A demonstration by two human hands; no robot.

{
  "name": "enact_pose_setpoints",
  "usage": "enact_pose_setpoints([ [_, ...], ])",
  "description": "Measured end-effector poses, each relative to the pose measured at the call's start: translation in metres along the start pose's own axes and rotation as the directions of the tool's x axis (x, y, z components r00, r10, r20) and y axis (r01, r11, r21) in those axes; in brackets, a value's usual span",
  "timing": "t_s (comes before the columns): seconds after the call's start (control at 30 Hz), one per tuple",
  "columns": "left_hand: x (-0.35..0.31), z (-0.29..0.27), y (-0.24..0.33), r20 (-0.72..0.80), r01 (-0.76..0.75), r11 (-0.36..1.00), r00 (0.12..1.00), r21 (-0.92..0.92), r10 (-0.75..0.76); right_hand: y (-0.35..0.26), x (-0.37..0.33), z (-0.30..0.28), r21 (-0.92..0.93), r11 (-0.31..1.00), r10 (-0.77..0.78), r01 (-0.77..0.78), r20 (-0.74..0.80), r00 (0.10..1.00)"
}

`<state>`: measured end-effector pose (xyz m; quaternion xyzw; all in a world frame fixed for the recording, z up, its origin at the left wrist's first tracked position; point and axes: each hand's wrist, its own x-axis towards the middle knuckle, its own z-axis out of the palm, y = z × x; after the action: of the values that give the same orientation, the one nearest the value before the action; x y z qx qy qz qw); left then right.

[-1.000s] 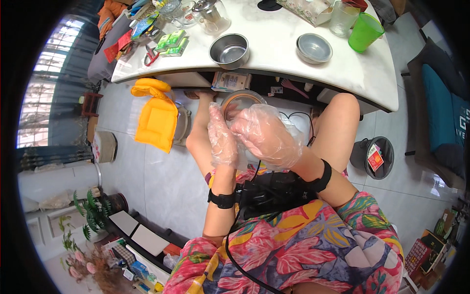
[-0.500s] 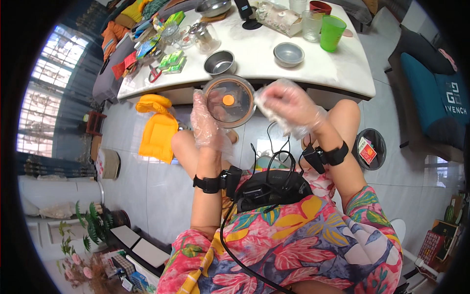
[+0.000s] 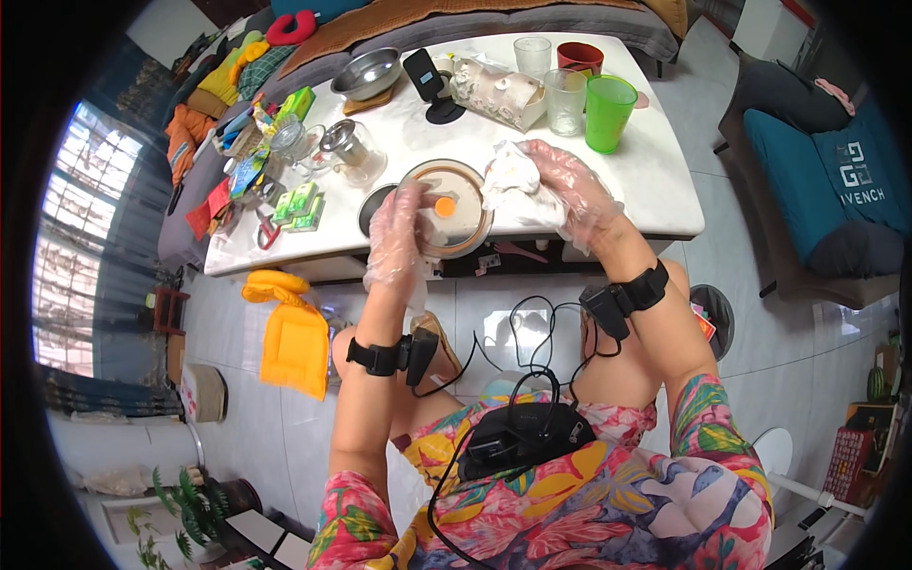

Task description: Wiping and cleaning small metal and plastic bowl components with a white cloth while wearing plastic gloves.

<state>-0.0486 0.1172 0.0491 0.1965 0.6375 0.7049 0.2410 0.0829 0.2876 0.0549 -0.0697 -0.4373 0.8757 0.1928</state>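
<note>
My left hand [image 3: 395, 233], in a clear plastic glove, grips the left side of a round see-through lid [image 3: 465, 228] with a brownish rim and an orange spot, perhaps its knob, in the middle. The lid is held over the table's front edge. It partly covers a dark metal bowl [image 3: 374, 211] behind it. In my right hand [image 3: 575, 190], also gloved, is a crumpled white cloth or tissue [image 3: 518, 188], just right of the lid and apart from it. My right fingers are bent around the cloth.
On the white table [image 3: 418, 123] stand a glass pot [image 3: 353, 157], a phone on a stand [image 3: 429, 81], a tissue box [image 3: 494, 95], a green cup [image 3: 608, 114], glasses and a metal basin [image 3: 367, 74]. A yellow floor seat [image 3: 294, 347] and a bin [image 3: 712, 323] flank my legs.
Both hands now appear over the table edge, with the lid still in the left. The white cloth has come up beside the lid, more spread out. The view has shifted, showing more of the table.
</note>
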Motion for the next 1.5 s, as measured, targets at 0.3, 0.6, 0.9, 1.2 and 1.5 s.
enact_pose_setpoints([
  [0.3,0.075,0.025,-0.025,0.115,-0.012,0.999,0.993,0.038,0.008,0.004,0.069,-0.043,-0.386,0.917,-0.124,0.096,-0.048,0.991],
  [0.6,0.116,0.011,-0.058,0.234,0.057,0.996,0.97,0.064,-0.071,0.019,0.09,-0.072,-0.12,0.992,-0.069,0.039,-0.256,0.964],
  [0.9,0.143,0.017,-0.098,0.131,-0.107,0.914,0.99,0.392,0.06,0.043,0.099,-0.062,-0.128,0.991,0.021,-0.05,-0.216,0.976],
  [1.2,0.143,0.01,-0.103,0.12,-0.322,0.669,0.936,0.67,0.33,0.046,0.099,-0.061,-0.096,0.994,0.016,-0.041,-0.25,0.968],
  [1.5,0.097,0.032,-0.048,0.412,-0.625,0.609,0.78,0.488,0.47,0.054,0.093,-0.041,-0.558,0.825,-0.236,0.09,-0.196,0.952],
])
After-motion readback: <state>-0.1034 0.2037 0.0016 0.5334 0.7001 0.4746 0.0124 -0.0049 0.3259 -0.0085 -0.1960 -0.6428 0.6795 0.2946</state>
